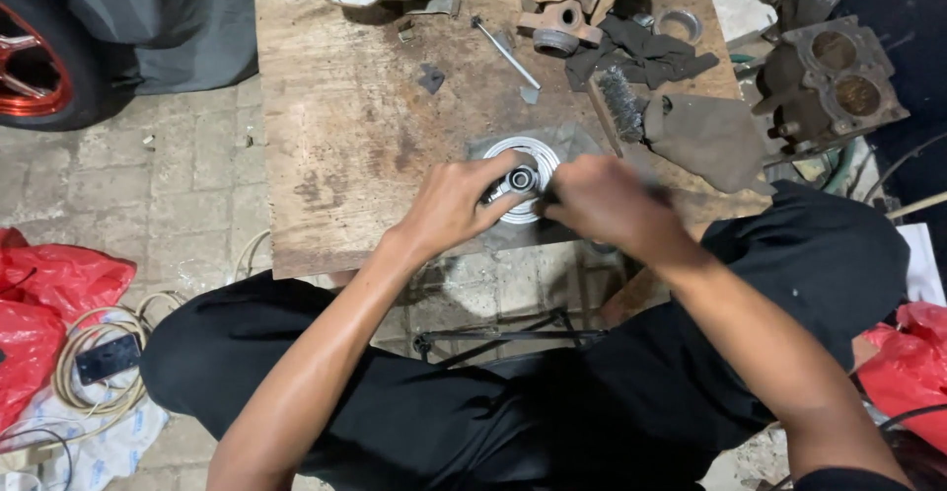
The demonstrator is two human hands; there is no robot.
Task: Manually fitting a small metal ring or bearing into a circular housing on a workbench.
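With my left hand (456,200) closed on the small bearing (520,179) and my right hand (602,200) gripping a blurred tool, I should keep it centred over the round metal hub (498,151) near the bench's (345,136) front edge.

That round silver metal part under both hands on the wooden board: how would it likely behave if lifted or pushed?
The round metal part looks rigid and probably heavy for its size. Lying flat on the wooden board, it should slide rather than roll. The left hand and right hand both grip it, perhaps because it is slippery.
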